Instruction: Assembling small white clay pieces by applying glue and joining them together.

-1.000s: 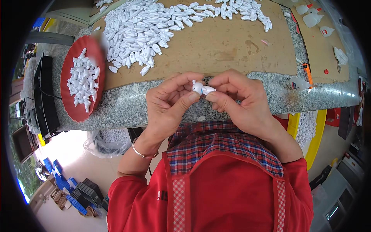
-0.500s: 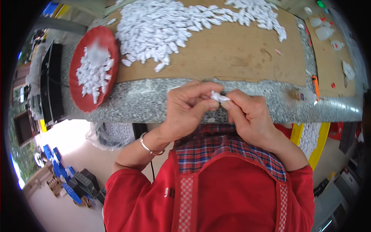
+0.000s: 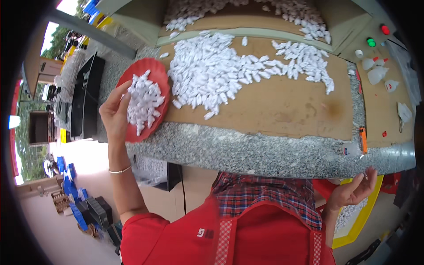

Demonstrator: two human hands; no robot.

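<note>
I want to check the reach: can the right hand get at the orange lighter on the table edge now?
Probably yes: the right hand is open below the table edge, the orange lighter lies just above, nothing between them.

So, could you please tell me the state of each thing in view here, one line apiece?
left hand: open, fingers on the heap in the red plate.
right hand: open, palm up, empty, below the table edge.
red plate: heaped with small white pieces, overhanging the table edge.
white pieces: loose, spread over the brown board.
orange lighter: lying flat near the table edge.

Left hand (image 3: 115, 115) over red plate (image 3: 152, 75), white pieces (image 3: 142, 101), right hand (image 3: 355, 189) open
</note>
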